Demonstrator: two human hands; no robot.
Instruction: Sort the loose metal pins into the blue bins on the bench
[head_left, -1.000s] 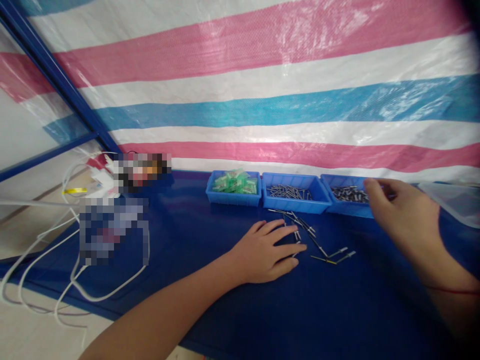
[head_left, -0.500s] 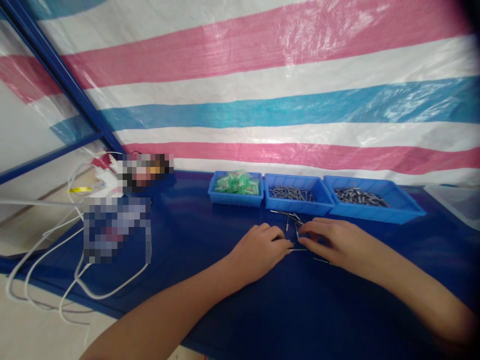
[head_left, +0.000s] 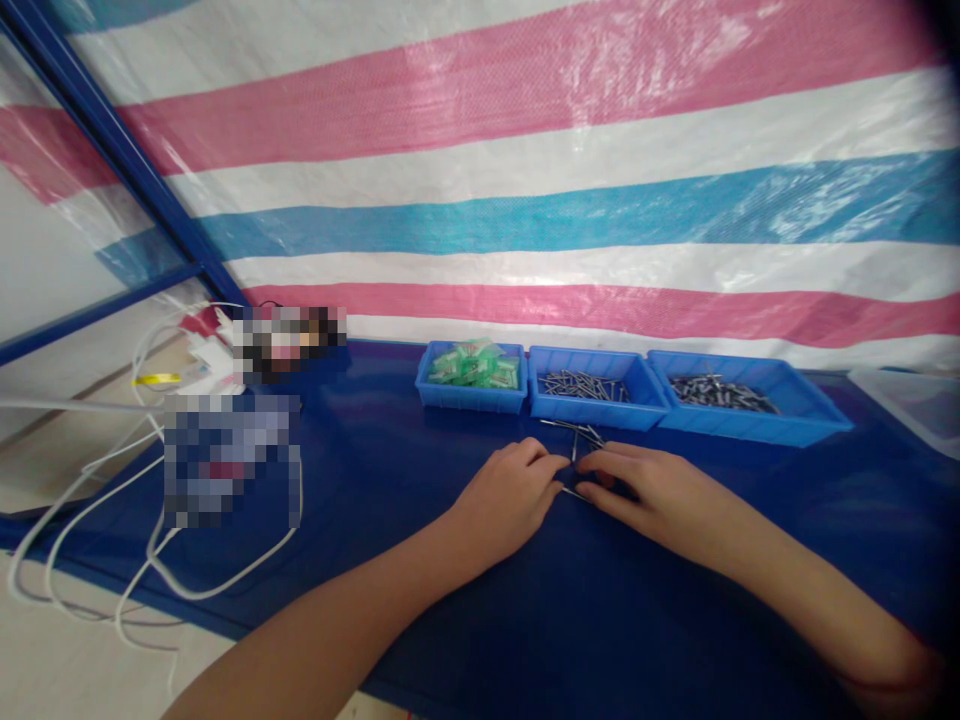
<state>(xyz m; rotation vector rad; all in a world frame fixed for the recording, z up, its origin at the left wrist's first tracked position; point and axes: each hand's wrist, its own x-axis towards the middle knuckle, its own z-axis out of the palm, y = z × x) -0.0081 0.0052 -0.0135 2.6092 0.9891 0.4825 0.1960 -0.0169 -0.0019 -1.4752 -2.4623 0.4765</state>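
Over the blue tabletop [head_left: 480, 630], my left hand [head_left: 510, 492] pinches one end of a thin metal rod [head_left: 574, 493] between thumb and fingers. The rod's other end reaches the thumb of my right hand [head_left: 637, 482]. That hand is curved, with a gap between thumb and forefinger. Just beyond the fingertips lies a loose bunch of similar slim metal rods [head_left: 589, 432], partly hidden by my right hand. One more short rod [head_left: 575, 446] points towards me between the hands. Their exact kind is too small to make out.
Behind the hands stand three blue bins: one with green-and-clear packets [head_left: 476, 366], one with slim metal rods [head_left: 581, 386], one with short dark metal pieces [head_left: 720, 393]. A clear plastic container [head_left: 911, 405] is at right. White cables [head_left: 217, 590] loop at left. Striped sheeting [head_left: 525, 225] hangs behind.
My right hand has moved left, close to my left fingertips. My left hand has shifted slightly left. The rod between them now slants, and another rod near my right hand is no longer visible.
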